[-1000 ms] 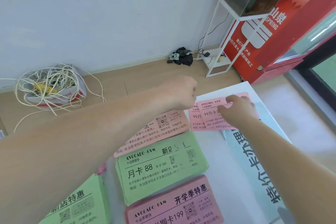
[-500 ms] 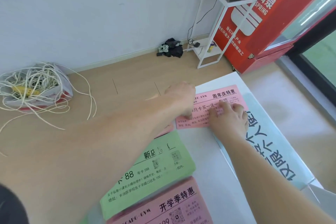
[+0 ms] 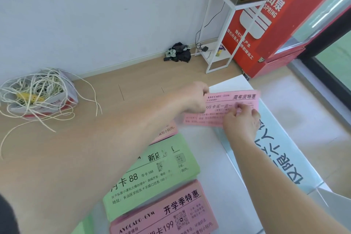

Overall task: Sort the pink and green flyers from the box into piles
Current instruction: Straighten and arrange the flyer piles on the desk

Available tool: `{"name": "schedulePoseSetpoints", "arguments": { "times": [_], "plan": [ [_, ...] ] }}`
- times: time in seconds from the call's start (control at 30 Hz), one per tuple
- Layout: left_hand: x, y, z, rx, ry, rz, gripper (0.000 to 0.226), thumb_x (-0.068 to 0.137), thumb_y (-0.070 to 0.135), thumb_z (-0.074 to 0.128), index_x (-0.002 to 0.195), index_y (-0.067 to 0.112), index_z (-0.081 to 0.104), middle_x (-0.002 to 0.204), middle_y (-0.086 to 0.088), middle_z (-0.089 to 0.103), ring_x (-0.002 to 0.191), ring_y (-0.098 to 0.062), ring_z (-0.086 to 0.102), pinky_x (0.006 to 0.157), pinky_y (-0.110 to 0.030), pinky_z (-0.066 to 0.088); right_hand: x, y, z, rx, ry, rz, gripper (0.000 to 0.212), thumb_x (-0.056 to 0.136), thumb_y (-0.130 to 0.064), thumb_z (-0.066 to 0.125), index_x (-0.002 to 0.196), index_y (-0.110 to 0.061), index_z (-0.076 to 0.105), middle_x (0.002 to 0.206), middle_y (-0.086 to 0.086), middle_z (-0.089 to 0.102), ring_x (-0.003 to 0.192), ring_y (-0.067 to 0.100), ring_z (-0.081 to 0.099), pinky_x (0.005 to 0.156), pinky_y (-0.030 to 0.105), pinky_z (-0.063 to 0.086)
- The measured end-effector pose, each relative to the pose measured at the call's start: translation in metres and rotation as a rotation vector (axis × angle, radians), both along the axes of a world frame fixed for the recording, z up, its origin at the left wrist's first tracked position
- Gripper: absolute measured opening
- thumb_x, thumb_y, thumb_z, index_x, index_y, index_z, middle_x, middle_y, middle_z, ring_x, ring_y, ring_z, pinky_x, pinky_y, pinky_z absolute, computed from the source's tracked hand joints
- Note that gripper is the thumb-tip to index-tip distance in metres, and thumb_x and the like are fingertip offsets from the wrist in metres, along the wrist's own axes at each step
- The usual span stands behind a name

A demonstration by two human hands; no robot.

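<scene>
Pinching the pink flyer [image 3: 230, 103] at its left end, the left hand [image 3: 193, 99] has its fingers curled tight on the paper, while the right hand [image 3: 242, 122] grips the near edge with bent fingertips [image 3: 237, 109] down on the printed face. Just under the grip, a second pink sheet [image 3: 191, 119] pokes out toward the person, lying on the white board [image 3: 201, 144]. Nearer than both hands lie a green pile [image 3: 152, 178] and, touching its near side, a pink pile [image 3: 165, 213]; another pink stack [image 3: 166, 132] shows beneath the left forearm. Right of the grip runs a pale blue banner [image 3: 284, 157]. Well left sits a box of tangled cord [image 3: 38, 97], and beyond stand a white rack [image 3: 218, 43] and red cabinet [image 3: 275, 30].
</scene>
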State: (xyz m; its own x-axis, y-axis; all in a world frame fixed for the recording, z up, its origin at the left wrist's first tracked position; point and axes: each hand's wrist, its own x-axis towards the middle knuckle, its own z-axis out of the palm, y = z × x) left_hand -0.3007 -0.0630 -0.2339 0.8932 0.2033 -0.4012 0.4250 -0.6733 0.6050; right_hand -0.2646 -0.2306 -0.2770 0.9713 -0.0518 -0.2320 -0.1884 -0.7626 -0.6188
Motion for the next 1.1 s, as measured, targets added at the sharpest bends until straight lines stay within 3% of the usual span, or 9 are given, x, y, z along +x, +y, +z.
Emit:
{"name": "schedulePoseSetpoints", "arguments": {
  "times": [0.1,0.2,0.37,0.5,0.6,0.67,0.77,0.93,1.1],
  "plan": [
    [-0.024,0.009,0.038,-0.163,-0.191,0.077,0.026,0.085,0.002,0.071,0.086,0.026,0.063,0.085,0.012,0.071,0.081,-0.008,0.069,0.073,-0.032,0.058,-0.002,0.003,0.023,0.264,-0.05,-0.175,0.07,0.09,-0.017,0.051,0.157,-0.025,0.031,0.165,0.001,0.018,0.15,0.029,0.021,0.119,0.051,0.031],
    [-0.067,0.028,0.081,-0.119,-0.345,0.119,0.023,0.087,0.009,0.074,0.081,0.031,0.069,0.076,0.018,0.069,0.067,0.005,0.06,0.063,-0.021,0.046,-0.007,0.007,0.057,0.489,-0.079,-0.184,0.092,0.075,-0.02,0.064,0.158,-0.032,0.026,0.16,-0.006,0.028,0.146,0.023,0.035,0.117,0.049,0.037],
    [-0.169,0.047,0.129,-0.354,-0.531,0.38,0.048,0.089,-0.008,0.071,0.078,0.039,0.08,0.085,0.019,0.079,0.083,0.003,0.074,0.08,-0.014,0.056,-0.032,0.021,0.105,0.704,0.043,0.215,0.051,0.076,0.009,0.07,0.118,-0.019,0.065,0.112,0.008,0.075,0.098,0.022,0.068,0.082,0.037,0.055],
    [-0.247,0.048,0.129,-0.505,-0.578,0.595,0.028,0.096,-0.002,0.067,0.108,0.02,0.077,0.101,0.008,0.081,0.1,-0.009,0.076,0.091,-0.025,0.059,-0.088,0.032,0.119,0.816,0.151,0.359,0.04,0.065,-0.002,0.072,0.104,-0.012,0.075,0.103,0.006,0.08,0.104,0.029,0.074,0.099,0.053,0.057],
    [-0.287,0.043,0.121,-0.492,-0.55,0.598,0.028,0.099,-0.003,0.06,0.112,0.016,0.075,0.107,0.004,0.08,0.106,-0.012,0.075,0.098,-0.032,0.055,-0.122,0.037,0.122,0.845,0.199,0.436,0.02,0.069,0.003,0.073,0.088,-0.002,0.067,0.093,0.016,0.075,0.096,0.037,0.072,0.101,0.063,0.053],
    [-0.304,0.039,0.119,-0.494,-0.551,0.591,0.03,0.101,-0.005,0.056,0.112,0.016,0.075,0.106,0.005,0.08,0.104,-0.009,0.075,0.093,-0.024,0.056,-0.135,0.042,0.125,0.832,0.185,0.464,0.019,0.077,0.01,0.074,0.09,0.003,0.062,0.088,0.018,0.069,0.09,0.034,0.07,0.098,0.066,0.053],
    [-0.32,0.036,0.114,-0.479,-0.58,0.668,0.031,0.101,-0.003,0.058,0.113,0.021,0.073,0.105,0.012,0.08,0.102,-0.002,0.074,0.087,-0.015,0.055,-0.149,0.047,0.131,0.786,0.162,0.47,0.021,0.085,0.012,0.07,0.1,-0.002,0.068,0.096,0.006,0.079,0.095,0.025,0.077,0.094,0.052,0.059],
    [-0.33,0.043,0.087,-0.419,-0.565,0.745,0.036,0.101,0.007,0.062,0.135,0.017,0.065,0.119,0.011,0.077,0.114,-0.004,0.07,0.107,-0.032,0.05,-0.157,0.058,0.13,0.691,0.112,0.554,0.031,0.091,0.004,0.07,0.108,-0.022,0.073,0.102,-0.002,0.08,0.101,0.019,0.076,0.098,0.047,0.058],
    [-0.317,0.047,0.074,-0.434,-0.552,0.786,0.033,0.097,-0.003,0.064,0.108,0.026,0.074,0.1,0.016,0.079,0.098,0.004,0.072,0.085,-0.011,0.052,-0.148,0.07,0.122,0.625,0.116,0.532,0.031,0.09,0.004,0.072,0.107,-0.022,0.069,0.103,-0.002,0.079,0.101,0.019,0.074,0.095,0.043,0.058]
  ]
}}
